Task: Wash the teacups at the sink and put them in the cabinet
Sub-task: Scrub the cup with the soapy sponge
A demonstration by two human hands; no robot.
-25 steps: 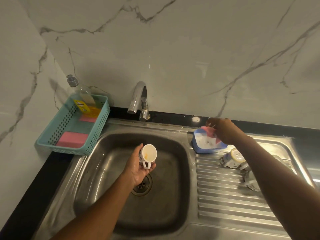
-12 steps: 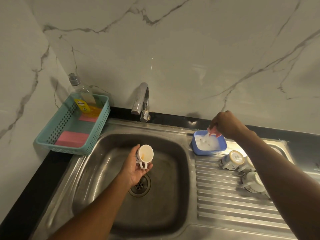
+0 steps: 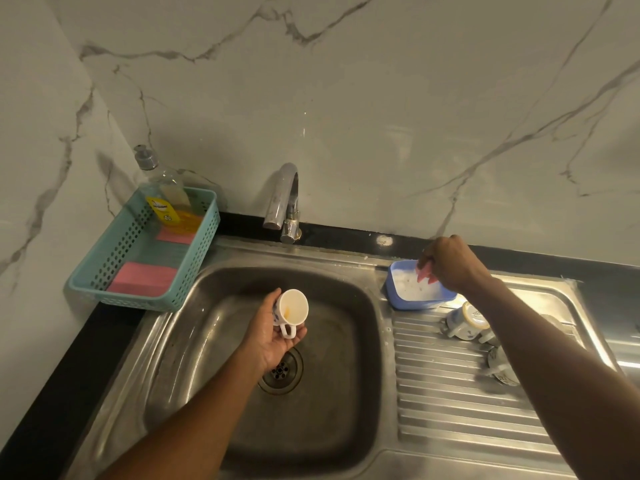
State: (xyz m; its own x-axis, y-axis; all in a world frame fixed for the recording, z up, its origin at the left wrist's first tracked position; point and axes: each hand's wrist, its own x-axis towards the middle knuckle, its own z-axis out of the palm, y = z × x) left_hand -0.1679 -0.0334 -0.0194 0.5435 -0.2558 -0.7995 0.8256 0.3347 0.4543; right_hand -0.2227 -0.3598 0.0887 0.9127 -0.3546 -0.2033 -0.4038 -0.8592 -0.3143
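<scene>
My left hand (image 3: 273, 336) holds a white teacup (image 3: 293, 310) over the steel sink basin (image 3: 194, 341), its mouth tipped toward me and an orange stain inside. My right hand (image 3: 450, 263) pinches a pink sponge (image 3: 425, 276) and dips it into a blue tub (image 3: 415, 303) of white suds at the sink's right rim. Two more teacups lie on their sides on the ribbed drainboard (image 3: 457, 393): one (image 3: 464, 322) just past the tub, another (image 3: 502, 367) partly hidden by my right forearm.
A chrome tap (image 3: 285, 199) stands behind the basin, no water running. A teal basket (image 3: 114, 271) at the left holds a dish soap bottle (image 3: 162, 188) and pink sponges (image 3: 142, 278). Marble walls close in behind and to the left. The drain (image 3: 281, 370) sits under my left hand.
My right hand has lowered the pink sponge deeper into the suds in the blue tub. The left hand has kept the teacup over the basin, tilting it slightly.
</scene>
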